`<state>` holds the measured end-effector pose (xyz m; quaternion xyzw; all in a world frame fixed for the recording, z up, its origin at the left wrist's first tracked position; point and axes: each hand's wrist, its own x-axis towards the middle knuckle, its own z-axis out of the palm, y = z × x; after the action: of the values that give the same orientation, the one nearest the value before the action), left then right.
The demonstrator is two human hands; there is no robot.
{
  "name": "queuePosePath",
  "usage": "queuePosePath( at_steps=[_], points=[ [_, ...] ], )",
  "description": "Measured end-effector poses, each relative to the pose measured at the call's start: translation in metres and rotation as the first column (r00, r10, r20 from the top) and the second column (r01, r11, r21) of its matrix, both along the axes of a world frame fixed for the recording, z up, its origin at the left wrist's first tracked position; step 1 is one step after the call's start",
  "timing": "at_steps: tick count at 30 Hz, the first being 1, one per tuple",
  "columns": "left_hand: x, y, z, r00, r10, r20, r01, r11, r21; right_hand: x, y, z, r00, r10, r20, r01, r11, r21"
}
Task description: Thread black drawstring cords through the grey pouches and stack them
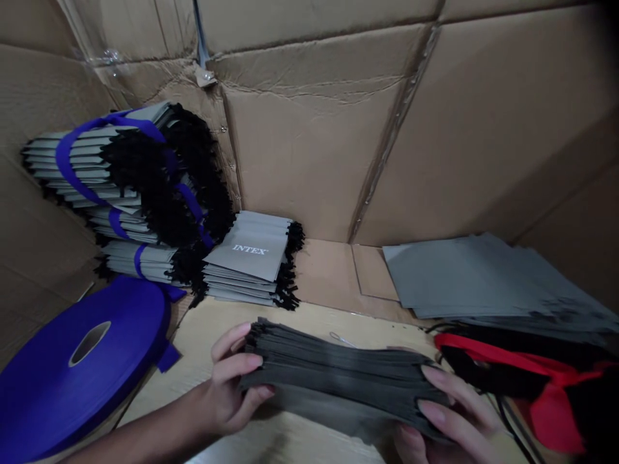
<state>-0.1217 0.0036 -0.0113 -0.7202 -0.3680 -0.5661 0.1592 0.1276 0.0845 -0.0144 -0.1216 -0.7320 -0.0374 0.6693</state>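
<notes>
A thick stack of dark grey fabric pieces (338,374) is held up above the pale work surface (193,361), its layered edges facing me. My left hand (236,374) grips the stack's left end, fingers wrapped round its edge. At the opposite end, my right hand (445,412) is closed on the stack too, with fingertips pressed over the layers. Just beyond lies a pile of grey pouches (246,258) with black cord ends; white INTEX lettering shows on the top one. A small wire loop (341,338) is partly hidden behind the held stack.
Bundles of grey pouches (87,158) tied with blue strap stand at the left back. In front of them lies a large blue strap roll (43,380). Flat grey sheets (454,274) and red fabric (556,412) are on the right. Cardboard walls (309,148) enclose the surface.
</notes>
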Motion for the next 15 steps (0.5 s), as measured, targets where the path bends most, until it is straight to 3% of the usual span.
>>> queuePosePath(
  at_steps=[8,15],
  points=[
    [-0.005,0.004,-0.007,0.981,-0.189,0.035,0.190,0.981,-0.034,-0.008,0.001,0.005,0.998,0.054,-0.035,-0.055,0.998,-0.043],
    [-0.018,0.010,-0.012,0.974,-0.225,-0.037,0.220,0.971,-0.097,0.001,0.001,-0.007,0.998,0.063,0.014,-0.061,0.991,-0.116]
  ],
)
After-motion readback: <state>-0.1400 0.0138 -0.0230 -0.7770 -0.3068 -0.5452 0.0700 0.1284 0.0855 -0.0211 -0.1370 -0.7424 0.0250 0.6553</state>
